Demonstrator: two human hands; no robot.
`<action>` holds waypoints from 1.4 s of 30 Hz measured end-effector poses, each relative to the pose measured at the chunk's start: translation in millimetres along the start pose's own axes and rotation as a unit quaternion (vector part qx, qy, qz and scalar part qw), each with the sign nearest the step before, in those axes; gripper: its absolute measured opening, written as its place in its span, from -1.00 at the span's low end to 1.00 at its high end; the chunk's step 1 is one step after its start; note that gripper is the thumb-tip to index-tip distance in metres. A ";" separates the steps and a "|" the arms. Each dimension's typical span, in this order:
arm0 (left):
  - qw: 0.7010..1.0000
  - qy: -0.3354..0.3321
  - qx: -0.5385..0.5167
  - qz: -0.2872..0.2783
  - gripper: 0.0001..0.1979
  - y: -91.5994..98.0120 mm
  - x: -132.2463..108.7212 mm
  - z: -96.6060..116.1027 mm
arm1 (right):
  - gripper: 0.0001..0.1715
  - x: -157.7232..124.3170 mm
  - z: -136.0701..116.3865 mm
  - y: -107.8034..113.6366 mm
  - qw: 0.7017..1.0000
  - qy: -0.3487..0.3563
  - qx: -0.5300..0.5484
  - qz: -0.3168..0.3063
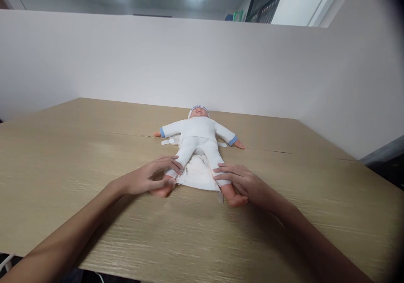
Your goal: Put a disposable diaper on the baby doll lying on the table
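Observation:
A baby doll [200, 127] in a white suit with blue cuffs lies on its back, its arms out and its legs spread. Beneath its hips and between its legs a white diaper [198, 173] is spread open, with tape tabs sticking out at the sides. My left hand [158, 175] is closed loosely round the doll's lower leg on the left, fingers over the shin and thumb by the foot. On the other lower leg rests my right hand [241, 182], its fingers curved over the trouser leg near the ankle; its thumb is mostly hidden.
The wooden table [104, 228] has a thin seam running across it behind the doll's arms. A white partition [139, 60] stands along the far edge and the right side. Below the front edge at lower left, a white cable [99, 276] shows.

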State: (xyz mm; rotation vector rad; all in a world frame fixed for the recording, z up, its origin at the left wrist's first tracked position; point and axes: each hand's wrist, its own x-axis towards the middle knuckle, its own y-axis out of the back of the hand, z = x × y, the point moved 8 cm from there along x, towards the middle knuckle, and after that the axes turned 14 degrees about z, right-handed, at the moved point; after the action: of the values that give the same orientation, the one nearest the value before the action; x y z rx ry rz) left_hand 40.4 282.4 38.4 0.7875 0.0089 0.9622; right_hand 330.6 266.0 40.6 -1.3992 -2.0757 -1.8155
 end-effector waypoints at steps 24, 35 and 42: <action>0.968 0.060 0.185 0.160 -0.83 -16.6 18.6 -2.1 | -0.61 16.0 -21.5 -21.3 0.975 -0.133 -0.152 0.090; 0.946 0.042 0.117 0.298 -0.71 37.0 106.9 7.1 | -0.68 84.7 33.8 10.4 0.940 -0.190 -0.018 0.281; 0.945 0.159 -0.023 0.284 -0.71 48.0 155.2 -49.1 | -0.62 123.5 107.2 1.5 0.916 -0.332 0.003 0.224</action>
State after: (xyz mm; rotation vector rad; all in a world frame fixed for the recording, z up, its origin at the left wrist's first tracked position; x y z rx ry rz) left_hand 80.9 441.3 82.2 0.5893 0.0413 1.6267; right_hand 312.1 424.1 78.2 -2.4946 -1.7190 -1.2468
